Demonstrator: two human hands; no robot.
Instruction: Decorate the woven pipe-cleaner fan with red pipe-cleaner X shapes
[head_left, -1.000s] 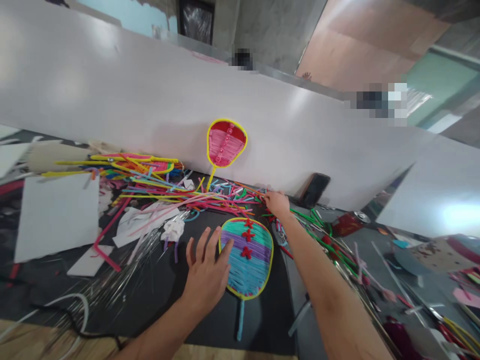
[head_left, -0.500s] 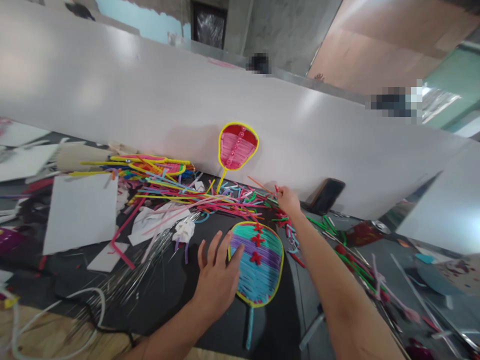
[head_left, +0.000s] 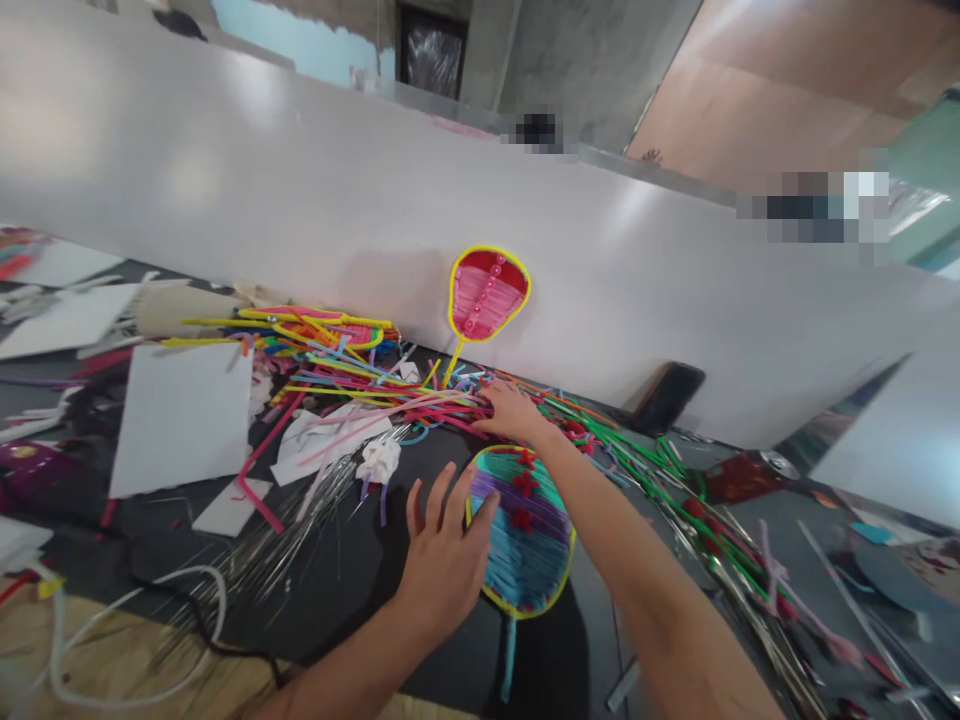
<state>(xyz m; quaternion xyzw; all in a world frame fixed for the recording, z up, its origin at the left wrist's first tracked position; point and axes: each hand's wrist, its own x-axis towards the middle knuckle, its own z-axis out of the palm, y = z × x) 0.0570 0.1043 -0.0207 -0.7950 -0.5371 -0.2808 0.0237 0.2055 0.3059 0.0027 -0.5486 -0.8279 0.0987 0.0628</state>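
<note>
A fan (head_left: 517,560) made of teal, purple and blue pipe cleaners lies on the dark table, with a yellow rim, a blue handle and red flower shapes near its top. Spread over its left edge is my left hand (head_left: 448,550), fingers apart and holding nothing. My right hand (head_left: 514,412) reaches past the top of the fan into a pile of loose pipe cleaners (head_left: 420,398), fingers extended among pink and red ones. Behind it a pink and red fan (head_left: 489,295) with a yellow rim leans upright against the white partition. My right forearm covers part of the teal fan.
A phone (head_left: 667,398) leans on the partition (head_left: 337,200). A red can (head_left: 750,475) lies at the right near green pipe cleaners. White sheets (head_left: 184,420), crumpled paper (head_left: 379,460), thin wires (head_left: 277,560) and a white cable (head_left: 217,610) are at the left.
My right hand has moved left, from the scraps near the phone to the pipe cleaner pile, and its fingers have spread. My left hand stays at the fan. The view has shifted slightly.
</note>
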